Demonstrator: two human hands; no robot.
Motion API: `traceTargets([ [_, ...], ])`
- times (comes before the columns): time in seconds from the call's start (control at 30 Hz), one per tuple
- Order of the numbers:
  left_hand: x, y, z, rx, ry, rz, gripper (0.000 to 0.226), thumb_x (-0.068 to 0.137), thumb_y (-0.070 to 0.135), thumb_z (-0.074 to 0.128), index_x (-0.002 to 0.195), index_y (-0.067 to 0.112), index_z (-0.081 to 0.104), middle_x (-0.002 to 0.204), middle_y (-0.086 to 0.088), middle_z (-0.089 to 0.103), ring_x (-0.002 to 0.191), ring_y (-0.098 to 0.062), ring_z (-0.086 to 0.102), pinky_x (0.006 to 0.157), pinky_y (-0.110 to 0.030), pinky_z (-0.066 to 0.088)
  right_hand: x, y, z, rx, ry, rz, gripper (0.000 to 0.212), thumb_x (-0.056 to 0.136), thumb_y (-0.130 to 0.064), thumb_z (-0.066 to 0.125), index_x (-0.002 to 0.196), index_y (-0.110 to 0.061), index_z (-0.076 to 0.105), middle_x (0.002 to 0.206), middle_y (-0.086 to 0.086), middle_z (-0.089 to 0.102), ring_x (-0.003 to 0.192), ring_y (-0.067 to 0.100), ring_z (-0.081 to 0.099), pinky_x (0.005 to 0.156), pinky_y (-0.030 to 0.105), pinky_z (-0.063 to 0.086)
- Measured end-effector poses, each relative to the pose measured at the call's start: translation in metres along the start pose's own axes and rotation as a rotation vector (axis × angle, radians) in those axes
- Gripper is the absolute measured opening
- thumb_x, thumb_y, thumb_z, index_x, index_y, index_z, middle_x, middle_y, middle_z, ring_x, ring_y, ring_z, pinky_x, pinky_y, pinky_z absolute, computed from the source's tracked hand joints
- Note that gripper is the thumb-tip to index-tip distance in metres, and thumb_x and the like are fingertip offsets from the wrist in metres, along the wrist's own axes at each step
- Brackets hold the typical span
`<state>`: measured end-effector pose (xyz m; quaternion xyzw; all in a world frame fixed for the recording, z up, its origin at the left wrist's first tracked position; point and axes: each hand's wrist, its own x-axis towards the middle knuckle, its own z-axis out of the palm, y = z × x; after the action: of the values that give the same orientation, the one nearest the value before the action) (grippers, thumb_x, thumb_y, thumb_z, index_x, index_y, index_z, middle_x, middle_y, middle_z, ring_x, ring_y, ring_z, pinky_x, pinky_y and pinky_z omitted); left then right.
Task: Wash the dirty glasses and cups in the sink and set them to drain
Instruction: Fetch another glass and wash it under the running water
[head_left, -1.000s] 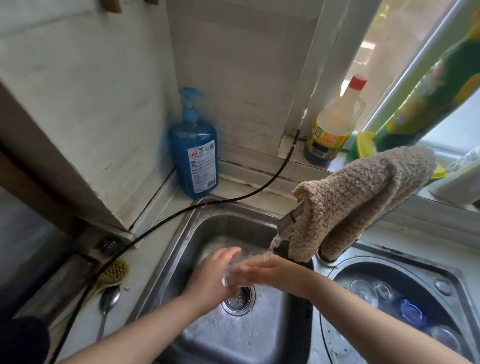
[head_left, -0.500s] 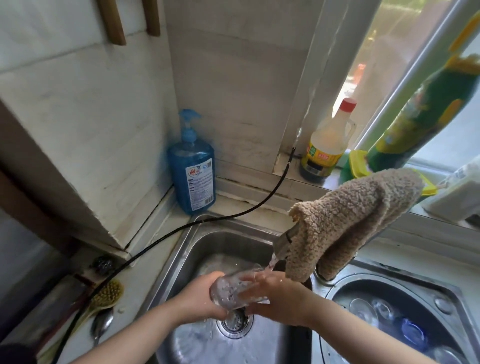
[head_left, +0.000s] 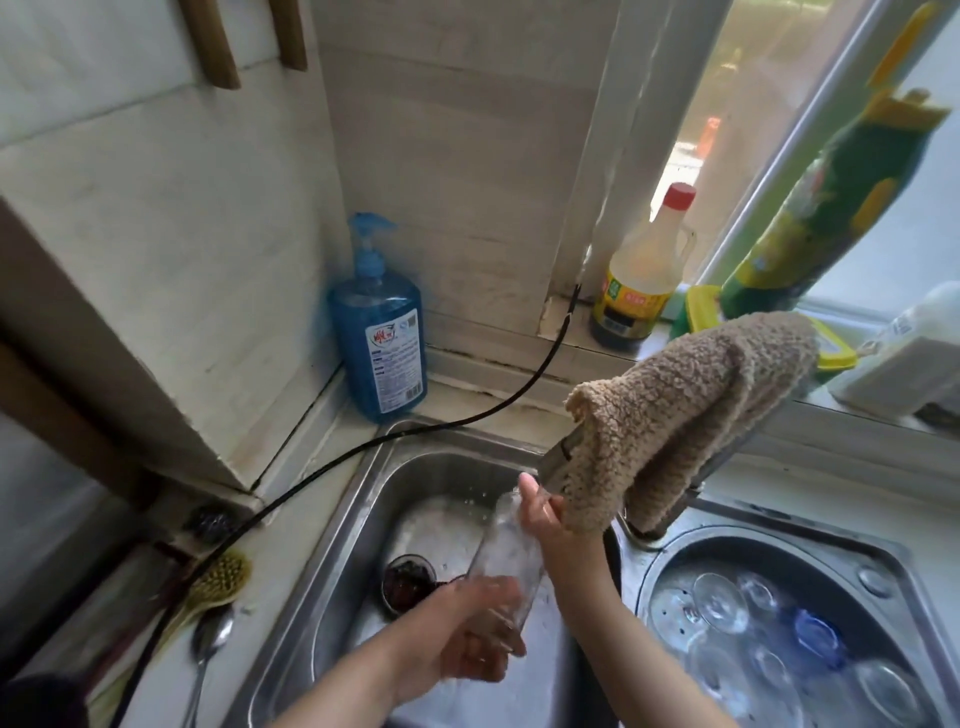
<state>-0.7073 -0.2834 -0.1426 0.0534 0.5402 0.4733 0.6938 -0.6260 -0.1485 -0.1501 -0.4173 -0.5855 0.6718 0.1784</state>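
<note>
Nearest the camera, at about six o'clock, the left hand (head_left: 467, 631) cups the base of a clear glass (head_left: 506, 553), its fingers curled round the lower end, though motion blur hides their exact lie. The glass tilts up toward one o'clock, over the left basin of the sink (head_left: 363, 519). At its upper end the right hand (head_left: 540, 512) wraps the rim, thumb raised, just under the tap spout (head_left: 558, 460), which is draped with a tan fleecy cloth (head_left: 691, 410). In the basin below, at about nine o'clock from the glass, sits the drain strainer (head_left: 408, 579), dark with scraps.

The step in hand looks like rinsing: the mouth of the glass is held up to the spout. The next move probably calls for tipping the water out and carrying the glass toward four o'clock, to the round basin (head_left: 670, 571), where several clear glasses and a blue cup (head_left: 818, 636) already lie wet; a firm grip matters, since the glass is slick.

Farther off, at eleven o'clock, a blue soap bottle (head_left: 379, 332) stands in the corner, and at one o'clock an oil bottle (head_left: 644, 270) sits on the sill.

Half a second earlier the glass lay nearly level between both hands, directly over the drain; now it is stood up steeply, the right hand has risen to the spout and the left has dropped toward the camera, uncovering the strainer.
</note>
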Motion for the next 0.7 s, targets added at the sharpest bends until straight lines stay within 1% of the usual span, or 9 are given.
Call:
traceTargets([
  [0.07,-0.009,0.003,-0.004,-0.112,-0.138,-0.093,0.049,0.060,0.053,0.078,0.083,0.010,0.072,0.070,-0.016,0.065,0.050,-0.021,0.056,0.053,-0.026,0.048,-0.001,-0.002,-0.002,-0.010,-0.011,-0.028,0.024,0.096,-0.027,0.052,0.075,-0.018,0.059,0.068,-0.009,0.059,0.059,-0.003,0.055,0.054,0.003,0.042],
  [0.17,-0.011,0.001,-0.010,-0.294,-0.150,-0.199,0.064,0.073,0.063,0.060,0.086,0.002,0.073,0.062,-0.013,0.060,0.043,-0.018,0.053,0.048,-0.023,0.046,0.000,0.007,-0.006,0.043,-0.001,0.031,0.031,0.093,-0.020,0.057,0.064,-0.011,0.055,0.055,-0.002,0.053,0.052,0.009,0.051,0.054,0.013,0.044],
  [0.27,-0.012,-0.003,-0.010,-0.380,-0.148,-0.245,0.070,0.070,0.065,0.059,0.089,-0.001,0.070,0.062,-0.014,0.062,0.043,-0.019,0.058,0.048,-0.023,0.048,-0.004,0.017,-0.002,-0.024,-0.036,0.154,0.036,0.090,-0.034,0.060,0.063,-0.011,0.063,0.061,-0.001,0.057,0.064,0.014,0.054,0.071,0.027,0.048],
  [0.33,-0.013,-0.004,-0.008,-0.419,-0.143,-0.276,0.067,0.068,0.064,0.063,0.084,-0.001,0.068,0.066,-0.016,0.063,0.047,-0.022,0.061,0.049,-0.025,0.051,-0.003,0.018,-0.001,-0.001,-0.054,0.243,0.036,0.090,-0.038,0.059,0.087,-0.003,0.068,0.081,0.006,0.061,0.081,0.022,0.059,0.084,0.037,0.052],
  [0.4,-0.014,-0.002,-0.007,-0.450,-0.125,-0.307,0.066,0.068,0.063,0.065,0.081,-0.002,0.066,0.068,-0.018,0.065,0.049,-0.024,0.064,0.049,-0.027,0.054,-0.004,0.015,-0.001,0.031,-0.102,0.282,0.036,0.091,-0.038,0.058,0.102,-0.004,0.065,0.098,0.008,0.064,0.094,0.021,0.062,0.081,0.032,0.054],
  [0.5,-0.013,-0.001,-0.005,-0.460,-0.136,-0.307,0.069,0.066,0.063,0.066,0.077,-0.005,0.065,0.070,-0.020,0.065,0.051,-0.026,0.065,0.048,-0.030,0.056,-0.004,0.015,0.005,0.052,-0.111,0.363,0.036,0.088,-0.045,0.061,0.102,-0.011,0.063,0.109,0.009,0.063,0.100,0.024,0.062,0.074,0.030,0.054],
  [0.57,-0.013,-0.002,-0.002,-0.458,-0.141,-0.310,0.072,0.066,0.066,0.065,0.078,-0.006,0.065,0.073,-0.021,0.065,0.053,-0.028,0.065,0.049,-0.032,0.056,-0.007,0.011,0.012,0.051,-0.089,0.421,0.036,0.088,-0.044,0.062,0.103,-0.011,0.060,0.106,0.007,0.061,0.099,0.024,0.062,0.068,0.029,0.054],
  [0.63,-0.012,-0.004,-0.001,-0.408,-0.122,-0.276,0.075,0.068,0.069,0.061,0.080,-0.005,0.064,0.079,-0.022,0.064,0.061,-0.030,0.066,0.055,-0.034,0.057,-0.005,0.010,0.016,0.050,-0.044,0.387,0.035,0.087,-0.040,0.064,0.101,-0.008,0.061,0.096,0.006,0.062,0.086,0.018,0.064,0.059,0.025,0.053],
  [0.7,-0.011,-0.005,-0.001,-0.241,-0.056,-0.186,0.073,0.070,0.072,0.059,0.084,0.001,0.066,0.087,-0.019,0.066,0.074,-0.029,0.067,0.064,-0.035,0.056,-0.006,0.005,0.013,0.033,0.028,0.242,0.021,0.088,-0.030,0.066,0.079,-0.012,0.060,0.073,-0.004,0.061,0.066,0.007,0.058,0.053,0.019,0.047],
])
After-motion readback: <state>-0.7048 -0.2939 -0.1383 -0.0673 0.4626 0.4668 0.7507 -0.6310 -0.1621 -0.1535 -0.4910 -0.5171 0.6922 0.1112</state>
